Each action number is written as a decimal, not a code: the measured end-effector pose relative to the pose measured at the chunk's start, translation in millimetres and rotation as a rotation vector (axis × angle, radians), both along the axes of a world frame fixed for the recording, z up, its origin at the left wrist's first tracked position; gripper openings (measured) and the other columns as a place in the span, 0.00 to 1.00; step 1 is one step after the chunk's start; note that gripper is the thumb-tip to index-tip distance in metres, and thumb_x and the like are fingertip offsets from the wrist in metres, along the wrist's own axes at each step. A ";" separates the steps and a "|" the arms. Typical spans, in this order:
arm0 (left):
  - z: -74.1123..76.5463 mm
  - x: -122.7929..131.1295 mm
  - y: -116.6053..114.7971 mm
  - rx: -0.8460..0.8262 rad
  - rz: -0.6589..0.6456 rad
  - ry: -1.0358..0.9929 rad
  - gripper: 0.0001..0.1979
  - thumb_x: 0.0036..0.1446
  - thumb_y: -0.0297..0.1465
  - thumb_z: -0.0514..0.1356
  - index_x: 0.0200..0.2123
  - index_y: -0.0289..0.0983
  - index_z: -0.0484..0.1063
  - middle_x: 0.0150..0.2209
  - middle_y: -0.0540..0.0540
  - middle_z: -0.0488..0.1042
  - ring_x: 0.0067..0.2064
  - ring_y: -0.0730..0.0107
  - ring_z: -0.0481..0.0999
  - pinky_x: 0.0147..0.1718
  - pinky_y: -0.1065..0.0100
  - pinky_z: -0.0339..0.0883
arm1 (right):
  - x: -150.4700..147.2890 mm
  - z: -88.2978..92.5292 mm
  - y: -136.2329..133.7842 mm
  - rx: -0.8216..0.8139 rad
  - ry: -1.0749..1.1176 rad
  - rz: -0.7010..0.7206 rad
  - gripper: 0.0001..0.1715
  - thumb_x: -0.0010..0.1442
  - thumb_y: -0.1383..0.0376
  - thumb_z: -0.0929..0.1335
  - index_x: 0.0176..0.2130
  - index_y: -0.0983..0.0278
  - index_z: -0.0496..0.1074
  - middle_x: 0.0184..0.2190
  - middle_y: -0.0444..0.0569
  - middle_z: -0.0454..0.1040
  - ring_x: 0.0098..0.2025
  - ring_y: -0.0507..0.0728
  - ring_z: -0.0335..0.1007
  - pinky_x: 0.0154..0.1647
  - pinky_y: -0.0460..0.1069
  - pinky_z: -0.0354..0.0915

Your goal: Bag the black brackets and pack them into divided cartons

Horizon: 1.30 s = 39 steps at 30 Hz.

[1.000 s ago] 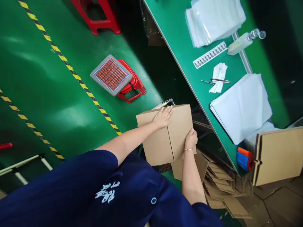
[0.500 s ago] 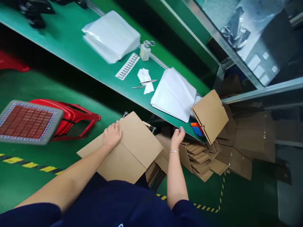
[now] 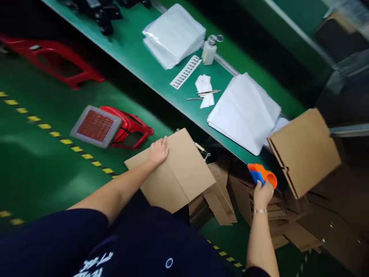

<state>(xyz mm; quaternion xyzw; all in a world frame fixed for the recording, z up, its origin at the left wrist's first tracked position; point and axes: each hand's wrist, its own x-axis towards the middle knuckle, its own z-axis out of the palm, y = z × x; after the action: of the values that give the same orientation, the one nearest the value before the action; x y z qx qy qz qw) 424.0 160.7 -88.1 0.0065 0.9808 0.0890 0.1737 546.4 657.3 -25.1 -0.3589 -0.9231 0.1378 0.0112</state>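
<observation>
My left hand lies across the top of a brown cardboard box, its fingers together near the far edge, steadying it against my body. The box is tilted, with a seam running over its upper face. My right hand is closed on an orange and blue tape dispenser just off the front edge of the green workbench. The dispenser's lower part is hidden by my fingers. Close to that hand, another folded cardboard box sits at the bench's right end.
White sheets, a stack of clear plastic bags, tweezers, a label strip and a dispenser bottle lie on the bench. Flattened cardboard is piled below. A red stool stands left.
My right hand has moved right and taken hold of the tape dispenser from the bench edge. My left hand stays on the box. The view has shifted, so the scene sits differently.
</observation>
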 end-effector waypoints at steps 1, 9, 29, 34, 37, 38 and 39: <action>1.4 -0.8 -0.1 0.017 -0.006 -0.006 0.32 0.62 0.34 0.47 0.67 0.27 0.50 0.61 0.30 0.62 0.59 0.46 0.62 0.55 0.52 0.55 | 16.1 4.6 -19.6 -0.043 0.009 0.030 0.35 0.60 0.51 0.60 0.52 0.77 0.69 0.49 0.74 0.70 0.55 0.74 0.65 0.55 0.65 0.60; 6.5 -9.8 -15.1 0.161 -0.075 -0.087 0.33 0.63 0.35 0.49 0.68 0.29 0.47 0.62 0.29 0.60 0.60 0.45 0.60 0.55 0.51 0.54 | 20.6 32.5 -260.6 -0.940 -0.042 0.420 0.47 0.55 0.48 0.67 0.66 0.64 0.54 0.59 0.59 0.66 0.56 0.66 0.68 0.51 0.58 0.69; 60.6 13.7 -55.4 1.138 0.227 -0.650 0.09 0.53 0.30 0.61 0.22 0.35 0.72 0.24 0.48 0.76 0.27 0.70 0.75 0.28 0.71 0.69 | 16.0 23.6 -350.9 -0.347 -0.159 0.784 0.45 0.59 0.49 0.66 0.66 0.65 0.48 0.48 0.61 0.68 0.46 0.66 0.70 0.42 0.60 0.71; 54.6 -18.7 -67.7 1.105 0.364 -0.664 0.07 0.48 0.23 0.61 0.19 0.34 0.73 0.19 0.49 0.73 0.23 0.70 0.73 0.27 0.69 0.69 | 6.5 31.7 -355.1 -0.190 -0.218 0.893 0.45 0.61 0.46 0.63 0.68 0.63 0.48 0.35 0.52 0.65 0.30 0.62 0.67 0.27 0.56 0.68; 43.2 -71.9 -106.9 1.010 0.426 -0.609 0.07 0.48 0.20 0.59 0.21 0.32 0.74 0.20 0.49 0.72 0.25 0.71 0.73 0.31 0.68 0.69 | -1.5 44.4 -350.8 -0.140 -0.277 0.917 0.42 0.62 0.48 0.62 0.68 0.59 0.50 0.33 0.49 0.63 0.26 0.59 0.64 0.22 0.53 0.65; 37.5 -94.0 -124.5 0.969 0.456 -0.571 0.07 0.50 0.20 0.58 0.24 0.30 0.74 0.21 0.48 0.71 0.27 0.72 0.73 0.34 0.68 0.69 | -4.7 48.8 -349.1 -0.122 -0.306 0.918 0.41 0.62 0.49 0.62 0.68 0.58 0.50 0.32 0.48 0.62 0.25 0.58 0.63 0.21 0.51 0.64; 30.9 -116.2 -142.9 0.926 0.492 -0.538 0.07 0.52 0.21 0.56 0.27 0.29 0.74 0.23 0.48 0.72 0.29 0.72 0.74 0.36 0.67 0.69 | -8.4 52.6 -348.3 -0.103 -0.336 0.920 0.41 0.62 0.49 0.63 0.68 0.57 0.50 0.32 0.48 0.62 0.23 0.57 0.62 0.20 0.50 0.63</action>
<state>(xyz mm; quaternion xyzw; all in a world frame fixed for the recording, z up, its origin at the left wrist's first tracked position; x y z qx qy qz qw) 307.8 17.8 -57.2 -0.1688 0.7339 0.5442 0.3698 537.9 309.1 27.5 0.0688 -0.9669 0.1141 -0.2176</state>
